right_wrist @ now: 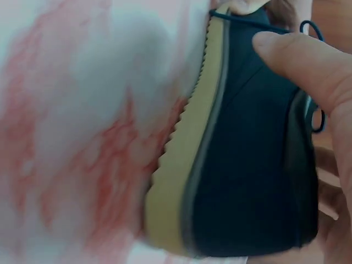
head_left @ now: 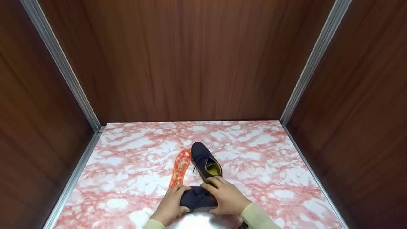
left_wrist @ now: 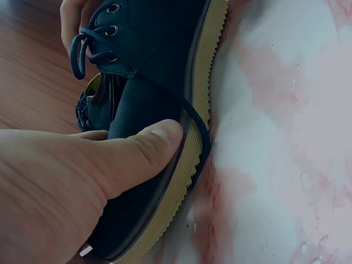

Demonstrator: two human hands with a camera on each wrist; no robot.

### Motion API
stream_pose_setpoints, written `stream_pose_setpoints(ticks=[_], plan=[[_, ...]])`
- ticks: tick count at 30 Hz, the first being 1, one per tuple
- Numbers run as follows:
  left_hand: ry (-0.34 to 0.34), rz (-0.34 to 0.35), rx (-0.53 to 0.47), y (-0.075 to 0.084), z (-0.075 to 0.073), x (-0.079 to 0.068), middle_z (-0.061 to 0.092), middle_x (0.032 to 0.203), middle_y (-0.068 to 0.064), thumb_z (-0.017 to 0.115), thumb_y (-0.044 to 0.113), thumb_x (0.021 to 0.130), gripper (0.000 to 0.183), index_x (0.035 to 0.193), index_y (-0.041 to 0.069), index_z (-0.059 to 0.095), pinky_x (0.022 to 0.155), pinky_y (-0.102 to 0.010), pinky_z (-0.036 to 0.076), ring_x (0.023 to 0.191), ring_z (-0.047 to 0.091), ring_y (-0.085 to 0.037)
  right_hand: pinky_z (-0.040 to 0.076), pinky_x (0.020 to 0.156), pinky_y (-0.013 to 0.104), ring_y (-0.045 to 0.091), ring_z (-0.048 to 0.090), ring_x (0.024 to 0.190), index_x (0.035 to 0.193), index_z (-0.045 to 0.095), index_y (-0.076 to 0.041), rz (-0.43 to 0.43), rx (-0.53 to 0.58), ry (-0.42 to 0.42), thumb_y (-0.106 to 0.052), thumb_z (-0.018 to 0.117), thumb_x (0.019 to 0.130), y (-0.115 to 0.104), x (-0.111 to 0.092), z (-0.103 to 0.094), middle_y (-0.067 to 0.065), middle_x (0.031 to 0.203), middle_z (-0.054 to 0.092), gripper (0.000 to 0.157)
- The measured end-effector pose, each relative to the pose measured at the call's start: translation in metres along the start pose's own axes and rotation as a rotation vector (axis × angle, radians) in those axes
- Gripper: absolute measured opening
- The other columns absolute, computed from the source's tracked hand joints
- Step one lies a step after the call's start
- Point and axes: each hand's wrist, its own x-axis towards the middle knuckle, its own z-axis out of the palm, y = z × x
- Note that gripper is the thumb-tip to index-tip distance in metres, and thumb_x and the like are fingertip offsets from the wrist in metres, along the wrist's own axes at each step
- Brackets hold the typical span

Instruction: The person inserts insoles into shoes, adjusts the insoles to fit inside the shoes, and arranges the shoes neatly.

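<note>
A dark navy lace-up shoe (head_left: 194,201) with a tan, ridged sole (left_wrist: 199,66) lies sideways between both hands, low over the table. My left hand (head_left: 170,203) grips its toe end, thumb pressed along the near side just above the sole. At the heel end, my right hand (head_left: 228,197) holds it with the thumb on the near side and fingers over the far side. A loose lace (left_wrist: 190,110) hangs down across the sole. The matching shoe (head_left: 201,154), with a yellow lining, stands just beyond, toe pointing away. Whether the held shoe's sole touches the table cannot be told.
Left of the standing shoe lies an orange, patterned insole (head_left: 180,167), its near end close to my left fingers. The table (head_left: 127,178) has a red and white marbled top. Brown wood-grain panels (head_left: 190,63) with metal corner rails (head_left: 310,70) enclose its back and sides.
</note>
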Motion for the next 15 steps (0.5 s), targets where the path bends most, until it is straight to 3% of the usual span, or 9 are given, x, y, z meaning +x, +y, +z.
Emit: stream_pose_setpoints(ticks=[8, 15], plan=[[-0.027, -0.022, -0.009, 0.000, 0.000, 0.002, 0.063, 0.149, -0.013, 0.099, 0.027, 0.078, 0.075, 0.145, 0.023, 0.065, 0.112, -0.062, 0.053, 0.136, 0.059, -0.041, 0.064, 0.101, 0.047, 0.030, 0.067, 0.130, 0.161, 0.053, -0.037, 0.042, -0.042, -0.166, -0.064, 0.095, 0.074, -0.006, 0.016, 0.007, 0.005, 0.152, 0.065, 0.100], [-0.032, -0.005, -0.035, -0.001, -0.003, 0.001, 0.061, 0.149, -0.014, 0.098, 0.026, 0.079, 0.076, 0.147, 0.021, 0.064, 0.115, -0.063, 0.051, 0.136, 0.057, -0.041, 0.065, 0.095, 0.047, 0.029, 0.073, 0.120, 0.155, 0.058, -0.046, 0.072, -0.057, -0.169, -0.059, 0.097, 0.071, -0.008, 0.022, 0.012, 0.003, 0.145, 0.070, 0.094]])
